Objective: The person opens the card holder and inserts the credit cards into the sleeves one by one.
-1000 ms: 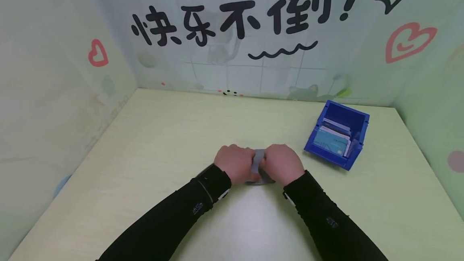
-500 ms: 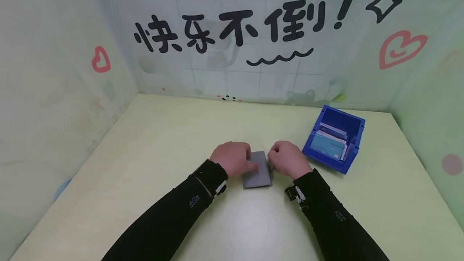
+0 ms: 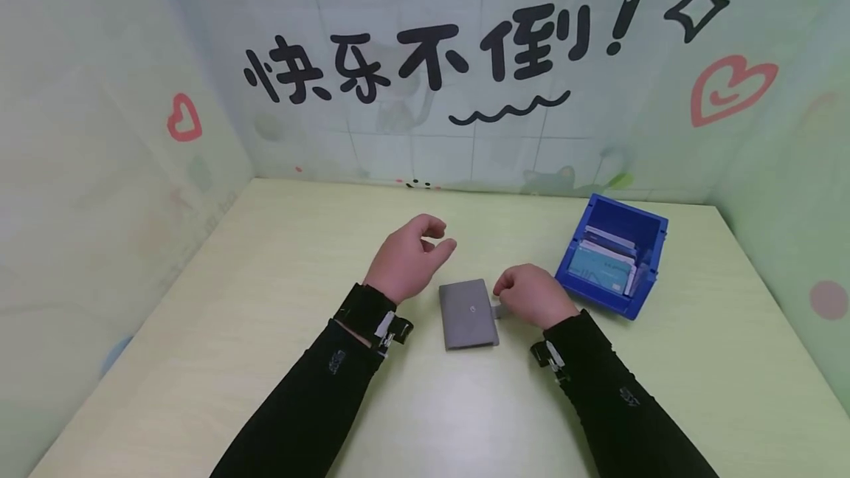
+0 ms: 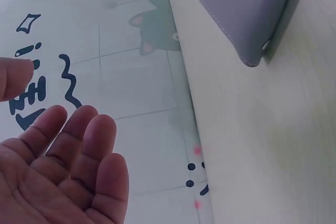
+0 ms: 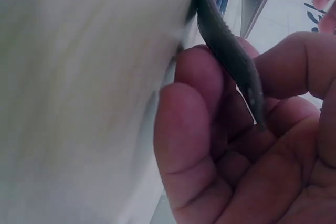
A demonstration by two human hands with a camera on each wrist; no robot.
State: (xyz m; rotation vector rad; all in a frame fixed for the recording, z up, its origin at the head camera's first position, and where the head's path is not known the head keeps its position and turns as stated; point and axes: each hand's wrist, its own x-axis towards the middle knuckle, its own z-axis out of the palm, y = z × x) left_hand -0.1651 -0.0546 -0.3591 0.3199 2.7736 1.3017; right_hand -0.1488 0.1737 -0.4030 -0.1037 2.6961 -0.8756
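A closed grey wallet (image 3: 468, 313) lies flat on the pale green table (image 3: 279, 257). My right hand (image 3: 502, 301) sits at its right edge and pinches a thin grey strap (image 3: 496, 310) that sticks out from the wallet. The right wrist view shows that strap (image 5: 231, 51) held between thumb and curled fingers (image 5: 199, 129). My left hand (image 3: 434, 238) hovers above and left of the wallet, fingers relaxed, holding nothing. In the left wrist view the palm (image 4: 63, 166) is bare and the wallet (image 4: 241, 9) lies apart from it.
A blue bin (image 3: 640, 223) with several cards standing in it sits right of my right hand, near the back right of the table. Patterned walls close the table in at the back, left and right.
Both hands were gripping the wallet a second ago. My left hand has let go and risen up and to the left; the wallet now lies flat, with my right hand still on its strap.
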